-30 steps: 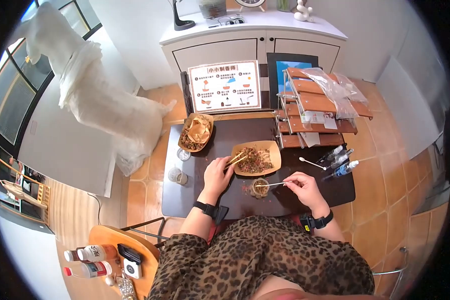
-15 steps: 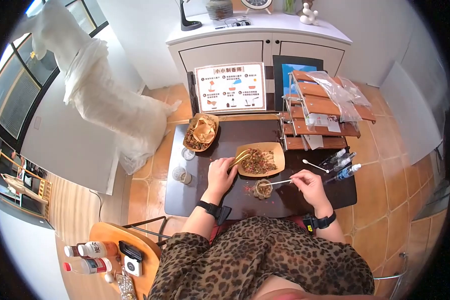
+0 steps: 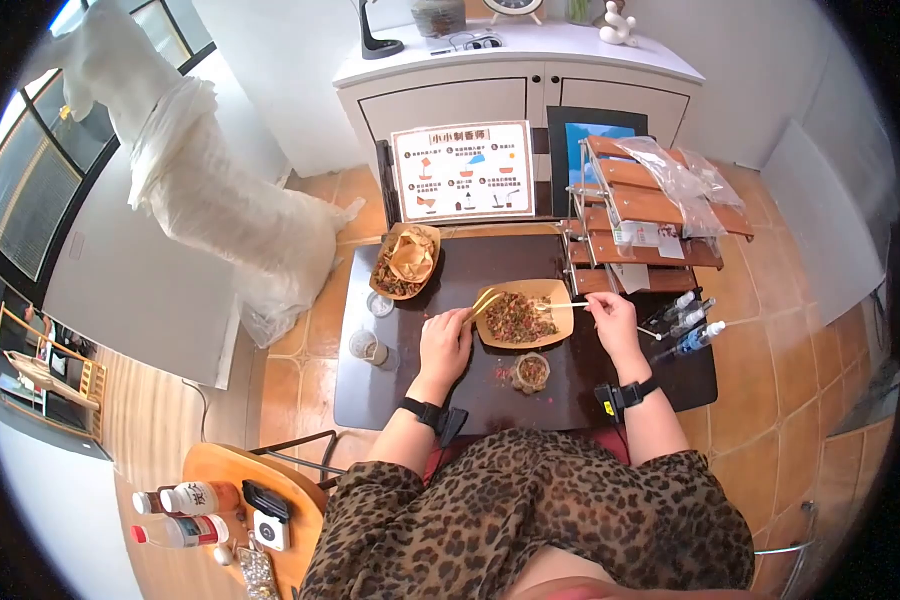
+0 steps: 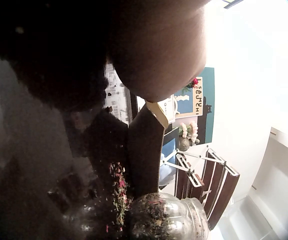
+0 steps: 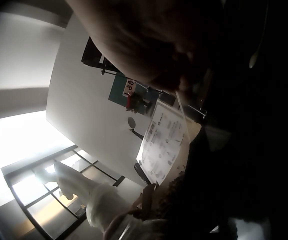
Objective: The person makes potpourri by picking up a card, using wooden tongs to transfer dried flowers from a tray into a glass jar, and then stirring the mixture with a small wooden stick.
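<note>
In the head view the left hand [image 3: 444, 345] rests at the left end of a brown paper tray [image 3: 562, 322], its fingers round a gold two-pronged utensil [image 3: 484, 302] that reaches over the rim. The right hand [image 3: 615, 325] pinches a thin pale stick [image 3: 570, 305] whose far end lies over the tray's dried red-green mix [image 3: 515, 318]. Below the tray stands a small glass jar [image 3: 530, 372] holding similar bits; the left wrist view shows the jar [image 4: 166, 217] too. The right wrist view is dark, with the stick [image 5: 183, 110] below the fingers.
A second paper tray [image 3: 406, 262] holds dried bits and crumpled paper. Beside it are a small clear dish [image 3: 380, 304] and a clear cup [image 3: 368, 347]. At the right are bottles [image 3: 698, 338] and a wooden rack [image 3: 650, 205]; a printed sheet [image 3: 462, 172] stands behind.
The right hand has moved up from the jar, and its stick has left the jar's mouth for the tray. The left hand stays by the tray with the gold utensil.
</note>
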Tool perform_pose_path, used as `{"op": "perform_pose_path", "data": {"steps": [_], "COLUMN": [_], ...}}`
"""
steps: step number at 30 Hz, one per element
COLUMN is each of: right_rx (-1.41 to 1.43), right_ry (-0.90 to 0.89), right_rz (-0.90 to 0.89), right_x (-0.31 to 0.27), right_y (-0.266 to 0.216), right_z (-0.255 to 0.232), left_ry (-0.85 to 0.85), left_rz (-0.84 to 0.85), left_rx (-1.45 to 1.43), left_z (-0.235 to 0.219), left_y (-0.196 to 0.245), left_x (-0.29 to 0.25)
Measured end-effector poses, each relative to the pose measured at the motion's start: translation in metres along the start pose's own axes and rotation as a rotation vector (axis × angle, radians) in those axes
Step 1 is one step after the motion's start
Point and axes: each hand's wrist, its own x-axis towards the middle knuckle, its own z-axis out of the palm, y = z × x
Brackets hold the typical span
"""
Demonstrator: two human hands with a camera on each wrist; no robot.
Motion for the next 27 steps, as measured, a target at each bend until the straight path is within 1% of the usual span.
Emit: {"op": "perform_pose_path", "data": {"steps": [1, 3, 5, 8, 13, 20, 27], "right_rx": [-0.041, -0.032, -0.030, -0.035, 0.011, 0.262, 0.313], "right_ry": [0.019, -0.002, -0.031, -0.120, -0.189, -0.179, -0.170], "right_rz": [-0.052, -0.072, -0.095, -0.020, 0.004, 0.169, 0.154], "right_x": [0.004, 0.006, 0.007, 0.009, 0.011, 0.010, 0.004], "right_y": [0.006, 0.006, 0.007, 0.006, 0.010, 0.006, 0.004], "right_z": [0.005, 0.014, 0.023, 0.035, 0.047, 0.035, 0.018], "left_ry": [-0.006, -0.031, -0.023, -0.031, -0.033, -0.038, -0.023], "left_rz": [-0.011, -0.034, -0.020, -0.008, -0.001, -0.038, -0.041], "left_rx": [-0.007, -0.022, -0.014, -0.016, -0.025, -0.025, -0.017], "left_z": [0.001, 0.002, 0.003, 0.005, 0.006, 0.003, 0.001], "left_y": [-0.001, -0.002, -0.002, -0.005, -0.008, -0.004, -0.002], "left_x": [0.000, 0.000, 0.000, 0.000, -0.001, -0.001, 0.000]}}
